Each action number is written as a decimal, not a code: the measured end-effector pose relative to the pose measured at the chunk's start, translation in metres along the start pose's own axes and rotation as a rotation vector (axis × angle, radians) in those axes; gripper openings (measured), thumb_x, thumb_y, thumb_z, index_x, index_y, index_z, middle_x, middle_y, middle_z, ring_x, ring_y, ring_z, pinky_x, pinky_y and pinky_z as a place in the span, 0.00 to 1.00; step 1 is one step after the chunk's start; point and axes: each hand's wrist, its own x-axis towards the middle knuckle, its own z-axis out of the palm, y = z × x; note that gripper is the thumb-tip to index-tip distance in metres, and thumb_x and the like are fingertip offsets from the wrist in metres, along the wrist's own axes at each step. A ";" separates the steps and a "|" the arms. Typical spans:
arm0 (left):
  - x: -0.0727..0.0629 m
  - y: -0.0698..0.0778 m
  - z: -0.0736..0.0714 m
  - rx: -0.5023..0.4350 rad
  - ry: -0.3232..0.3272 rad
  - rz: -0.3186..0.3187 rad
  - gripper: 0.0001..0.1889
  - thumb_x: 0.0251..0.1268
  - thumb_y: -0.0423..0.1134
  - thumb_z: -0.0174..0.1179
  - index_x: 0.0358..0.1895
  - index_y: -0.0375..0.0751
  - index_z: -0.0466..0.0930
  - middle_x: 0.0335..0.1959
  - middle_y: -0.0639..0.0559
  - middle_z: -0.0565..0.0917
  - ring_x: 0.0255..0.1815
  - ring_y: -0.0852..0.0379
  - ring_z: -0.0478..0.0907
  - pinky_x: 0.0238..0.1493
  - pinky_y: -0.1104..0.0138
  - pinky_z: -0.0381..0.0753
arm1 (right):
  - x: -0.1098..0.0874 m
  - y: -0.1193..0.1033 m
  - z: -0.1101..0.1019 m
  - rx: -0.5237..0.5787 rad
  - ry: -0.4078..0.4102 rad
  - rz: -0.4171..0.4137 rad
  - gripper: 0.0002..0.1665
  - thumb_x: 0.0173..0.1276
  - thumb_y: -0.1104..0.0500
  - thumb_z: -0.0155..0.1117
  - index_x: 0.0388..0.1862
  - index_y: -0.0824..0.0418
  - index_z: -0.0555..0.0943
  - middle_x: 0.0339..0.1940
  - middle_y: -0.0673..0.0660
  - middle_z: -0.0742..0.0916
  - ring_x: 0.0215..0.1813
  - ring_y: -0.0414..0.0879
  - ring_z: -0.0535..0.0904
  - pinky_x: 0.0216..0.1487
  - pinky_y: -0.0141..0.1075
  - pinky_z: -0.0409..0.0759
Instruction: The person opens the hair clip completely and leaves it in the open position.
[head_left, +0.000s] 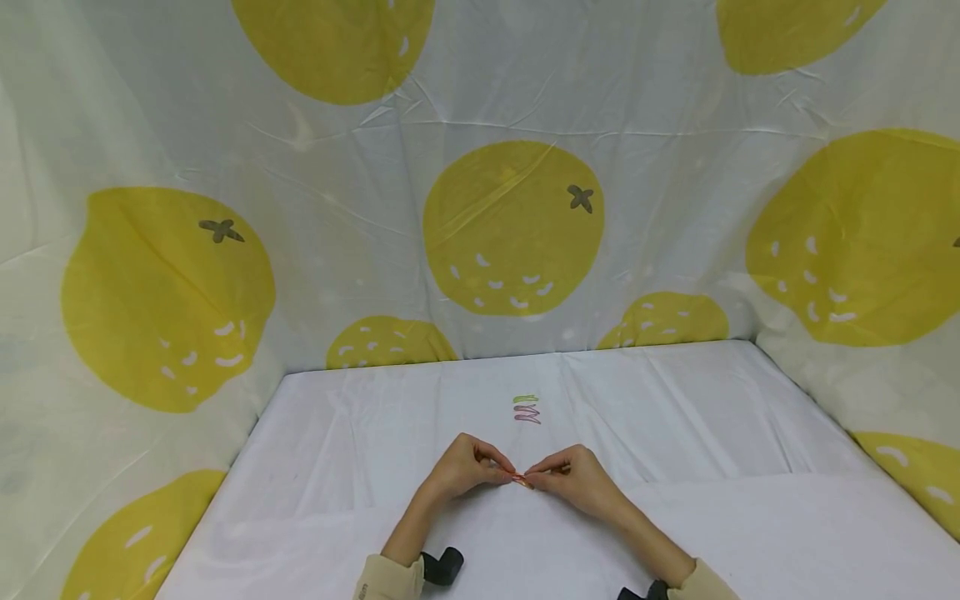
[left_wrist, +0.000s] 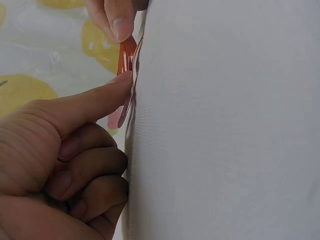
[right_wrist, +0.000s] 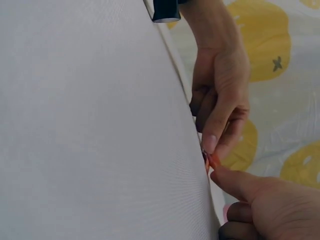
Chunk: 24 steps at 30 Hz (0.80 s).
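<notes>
The orange clip (head_left: 522, 481) is between the two hands, low over the front part of the bench (head_left: 675, 417). The left hand (head_left: 463, 467) has its grip pinched on one end, the right hand (head_left: 577, 479) its grip pinched on the other, so fingertips hide both ends. The left wrist view shows a narrow, slit body; part of it lies behind the left thumb. In the right wrist view little more than a coloured sliver shows between the fingers.

Beyond the hands lie a green clip (head_left: 526, 398) and, just beside it, pink clips (head_left: 527, 414), too small and thin to count surely. In the left wrist view the bench edge cuts across this area.

The sleeves (head_left: 393, 577) run out at the bottom of the head view, and the right black mount (head_left: 647, 592) is cut off there. The left cuff bears small dark marks, perhaps lettering, too tiny to read. The lemon-print cloth (head_left: 337, 208) behind shows no readable writing.
</notes>
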 end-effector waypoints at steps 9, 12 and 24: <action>0.000 0.000 -0.001 -0.015 0.008 0.003 0.05 0.55 0.31 0.77 0.33 0.34 0.92 0.15 0.58 0.78 0.17 0.66 0.62 0.20 0.74 0.59 | 0.001 -0.002 -0.002 0.041 0.015 -0.002 0.08 0.69 0.57 0.73 0.37 0.60 0.92 0.26 0.51 0.89 0.26 0.29 0.72 0.28 0.24 0.71; 0.000 0.000 -0.002 -0.012 0.013 0.004 0.05 0.55 0.31 0.77 0.33 0.34 0.92 0.15 0.57 0.77 0.17 0.66 0.62 0.20 0.74 0.59 | 0.003 -0.003 -0.002 0.023 0.031 0.008 0.07 0.69 0.56 0.73 0.36 0.59 0.92 0.18 0.45 0.79 0.22 0.29 0.65 0.25 0.24 0.64; -0.001 0.001 -0.004 -0.081 0.050 0.000 0.07 0.55 0.35 0.78 0.36 0.39 0.94 0.12 0.60 0.67 0.18 0.64 0.58 0.20 0.73 0.58 | 0.002 -0.002 0.001 0.044 0.109 -0.031 0.06 0.64 0.58 0.77 0.34 0.60 0.93 0.19 0.47 0.82 0.21 0.29 0.64 0.23 0.24 0.63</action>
